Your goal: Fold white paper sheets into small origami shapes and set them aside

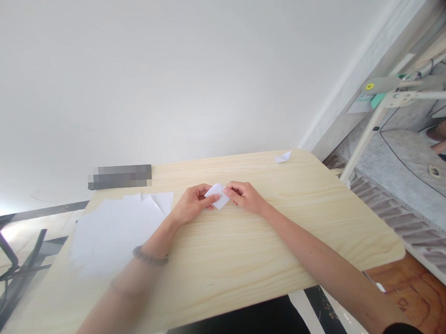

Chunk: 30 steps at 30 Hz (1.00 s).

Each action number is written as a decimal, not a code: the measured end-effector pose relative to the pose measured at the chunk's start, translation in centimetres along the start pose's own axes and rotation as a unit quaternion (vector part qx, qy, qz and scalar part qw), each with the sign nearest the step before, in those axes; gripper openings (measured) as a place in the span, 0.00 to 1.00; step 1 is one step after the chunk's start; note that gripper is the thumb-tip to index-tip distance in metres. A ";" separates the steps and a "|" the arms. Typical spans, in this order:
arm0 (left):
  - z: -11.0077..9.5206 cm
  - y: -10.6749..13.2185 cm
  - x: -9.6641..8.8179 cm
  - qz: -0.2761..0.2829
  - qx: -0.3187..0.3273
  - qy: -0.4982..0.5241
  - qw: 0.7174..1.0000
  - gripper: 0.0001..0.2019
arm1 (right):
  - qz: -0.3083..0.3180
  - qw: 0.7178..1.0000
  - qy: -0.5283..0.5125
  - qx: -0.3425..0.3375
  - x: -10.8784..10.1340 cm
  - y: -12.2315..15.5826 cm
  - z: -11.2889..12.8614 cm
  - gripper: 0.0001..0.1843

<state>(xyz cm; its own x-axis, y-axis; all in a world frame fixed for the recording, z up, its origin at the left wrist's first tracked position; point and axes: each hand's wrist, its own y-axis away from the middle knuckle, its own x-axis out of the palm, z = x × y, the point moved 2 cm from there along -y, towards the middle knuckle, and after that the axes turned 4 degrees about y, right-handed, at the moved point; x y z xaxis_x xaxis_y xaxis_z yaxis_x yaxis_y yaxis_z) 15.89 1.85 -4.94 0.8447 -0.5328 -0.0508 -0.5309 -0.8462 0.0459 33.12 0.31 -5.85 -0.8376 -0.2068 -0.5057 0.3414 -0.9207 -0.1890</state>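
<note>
A small piece of folded white paper (220, 200), roughly diamond-shaped, is held between my two hands above the middle of the table. My left hand (191, 204) pinches its left side, the thumb lying on top and the fingers behind. On the other side, my right hand (245, 195) grips the upper right edge between thumb and curled fingers. Both hands are closed on the paper, and its underside is hidden. Left of my hands lies a spread pile of white paper sheets (110, 230), partly covered by my left forearm.
Near the back right corner of the wooden table (228, 266) sits another small folded paper (283, 157). A pixelated dark object (121, 177) lies at the back left, by the white wall (184, 79). To the right are a white metal frame (367, 139), a bed and another person.
</note>
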 end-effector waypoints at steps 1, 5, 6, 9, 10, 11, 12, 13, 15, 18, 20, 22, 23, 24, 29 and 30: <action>0.0 0.0 0.0 -0.003 0.001 0.006 1.000 0.16 | 0.007 1.000 -0.011 0.005 0.0 0.0 -0.1 0.14; 0.2 -0.1 -0.2 -0.026 0.001 0.025 0.999 0.15 | 0.035 0.999 -0.015 0.006 -0.1 0.1 -0.1 0.12; 0.2 -0.1 -0.3 -0.030 0.003 0.030 0.999 0.15 | 0.040 0.999 -0.013 0.005 -0.1 0.1 0.0 0.11; -0.1 0.0 -0.3 -0.034 0.006 0.037 0.999 0.13 | 0.052 0.998 -0.020 0.007 -0.1 0.1 0.1 0.11; -0.2 0.0 -0.3 -0.030 0.006 0.035 0.999 0.13 | 0.052 0.998 -0.024 0.008 -0.1 0.1 0.2 0.11; -0.3 0.1 -0.3 -0.022 0.006 0.030 0.999 0.12 | 0.050 0.998 -0.027 0.009 -0.2 0.1 0.2 0.12; -0.4 0.1 -0.3 -0.012 0.007 0.022 1.000 0.11 | 0.047 0.998 -0.030 0.010 -0.1 0.1 0.2 0.12; -0.5 0.1 -0.2 -0.003 0.009 0.013 1.000 0.11 | 0.044 0.998 -0.030 0.011 -0.1 0.1 0.2 0.12; -0.5 0.2 -0.2 0.004 0.013 -0.004 1.000 0.11 | 0.039 0.999 -0.026 0.013 -0.1 0.1 0.1 0.11; -0.3 0.1 -0.2 -0.001 0.009 -0.008 1.000 0.13 | 0.031 0.999 -0.013 0.016 -0.1 0.1 -0.2 0.10; -0.2 0.1 -0.2 -0.009 0.005 0.005 1.000 0.14 | 0.030 0.999 -0.009 0.016 -0.1 0.0 -0.3 0.10; -0.2 0.0 -0.2 -0.016 0.003 0.013 1.000 0.14 | 0.035 0.999 -0.010 0.016 -0.1 0.1 -0.2 0.11; -0.3 0.1 -0.2 -0.016 0.003 0.012 1.000 0.14 | 0.038 0.999 -0.014 0.016 0.0 0.1 -0.1 0.11; -0.3 0.1 -0.2 -0.012 0.004 0.008 1.000 0.14 | 0.040 0.999 -0.017 0.015 0.0 0.1 0.0 0.11; -0.4 0.1 -0.3 0.004 0.024 -0.048 0.999 0.12 | 0.036 0.999 -0.003 0.005 0.1 0.1 0.2 0.11; -0.3 0.1 -0.3 -0.002 0.028 -0.050 0.998 0.13 | 0.035 0.999 -0.001 0.007 0.1 0.1 0.2 0.11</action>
<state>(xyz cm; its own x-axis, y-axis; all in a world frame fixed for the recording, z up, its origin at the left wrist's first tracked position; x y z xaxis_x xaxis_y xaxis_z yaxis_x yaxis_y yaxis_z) 15.59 1.89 -4.63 0.8368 -0.5263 -0.1513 -0.5336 -0.8457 -0.0094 32.96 0.17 -5.76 -0.8130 -0.2716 -0.5151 0.3932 -0.9085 -0.1416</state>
